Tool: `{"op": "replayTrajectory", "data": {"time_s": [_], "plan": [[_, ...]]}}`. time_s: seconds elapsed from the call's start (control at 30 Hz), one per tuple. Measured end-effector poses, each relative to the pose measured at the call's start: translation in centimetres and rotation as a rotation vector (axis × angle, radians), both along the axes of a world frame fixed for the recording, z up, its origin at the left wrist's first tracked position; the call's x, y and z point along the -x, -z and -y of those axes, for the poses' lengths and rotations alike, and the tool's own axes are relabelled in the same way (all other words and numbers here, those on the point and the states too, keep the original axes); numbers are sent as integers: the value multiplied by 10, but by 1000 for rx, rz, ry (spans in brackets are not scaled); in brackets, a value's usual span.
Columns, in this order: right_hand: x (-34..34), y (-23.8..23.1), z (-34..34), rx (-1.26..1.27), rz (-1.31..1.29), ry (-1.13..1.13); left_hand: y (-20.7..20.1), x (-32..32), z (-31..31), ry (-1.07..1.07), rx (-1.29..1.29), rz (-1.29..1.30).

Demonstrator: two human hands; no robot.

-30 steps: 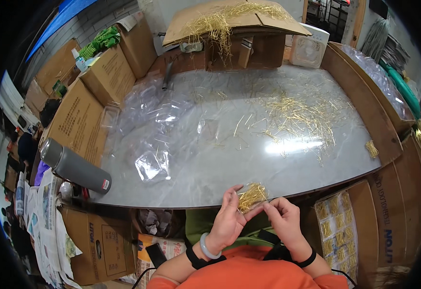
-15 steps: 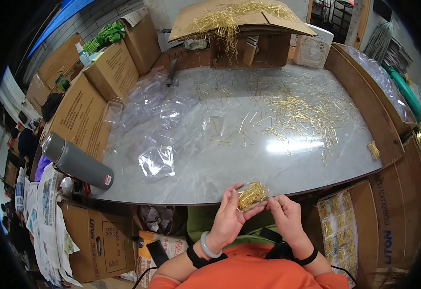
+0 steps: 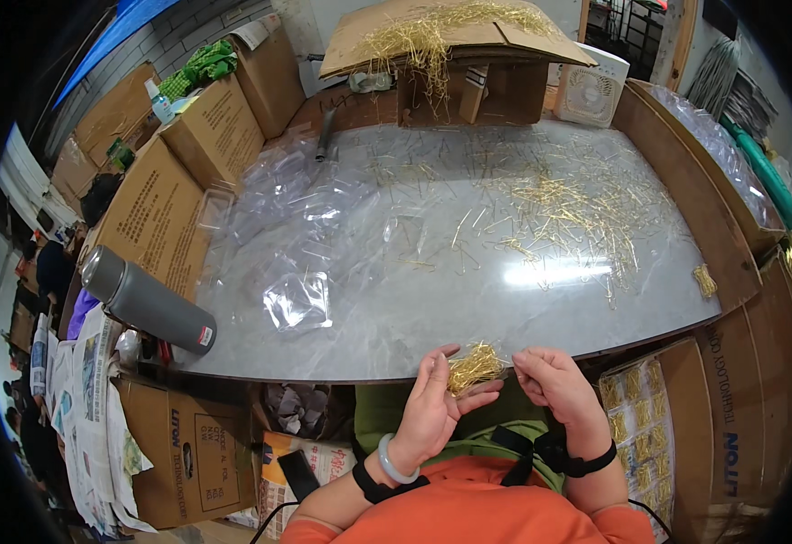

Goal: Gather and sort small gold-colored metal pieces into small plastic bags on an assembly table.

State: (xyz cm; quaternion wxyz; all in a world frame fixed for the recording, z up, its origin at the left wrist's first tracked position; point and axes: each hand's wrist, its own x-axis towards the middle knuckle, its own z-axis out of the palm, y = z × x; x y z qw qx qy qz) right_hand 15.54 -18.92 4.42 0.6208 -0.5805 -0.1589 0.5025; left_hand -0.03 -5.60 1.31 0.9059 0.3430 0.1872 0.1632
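At the table's front edge my left hand point(image 3: 432, 399) cups a bundle of gold wire hooks point(image 3: 476, 367), the thumb on one side and the fingers underneath. Just right of the bundle is my right hand point(image 3: 550, 385), its thumb and fingers pinched together. Whatever that pinch holds, if anything, is too small to make out. Many loose gold wire hooks point(image 3: 577, 213) lie scattered over the right half of the grey table point(image 3: 396, 335). Another small gold bundle point(image 3: 704, 281) sits at the table's right edge.
Clear plastic trays point(image 3: 298, 302) are spread on the table's left side, near a grey bottle point(image 3: 151, 304). A cardboard box point(image 3: 514, 95) topped with gold wire stands at the back beside a white fan point(image 3: 591, 95). Low right, an open carton holds packed gold bundles point(image 3: 636, 426).
My right hand has moved a little right and up, away from the bundle. The left hand still holds the bundle in nearly the same place.
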Motion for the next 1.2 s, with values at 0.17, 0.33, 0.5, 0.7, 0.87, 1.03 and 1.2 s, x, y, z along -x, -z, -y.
{"op": "replayTrajectory", "data": {"time_s": [0.17,0.33,0.5,0.7,0.87,1.03,1.2], "plan": [[7,5,-7,-61,159,-42,-1,0,-2,-20,-1,-11],[-7,-9,-8,-4,315,-149,-2,3,-8,-49,-11,-37],[-23,7,-21,-49,500,343,-1,3,-10,-54,-26,-48],[26,-6,-28,-142,1448,223,1,3,-9,-54,-29,-16],[39,5,-31,-183,1210,202,2,2,-5,-69,-32,-9],[36,-1,-30,-146,778,189,1,5,-5,-41,-7,17],[32,-7,-26,-106,822,67,-2,5,-4,-28,-80,-67]]}}
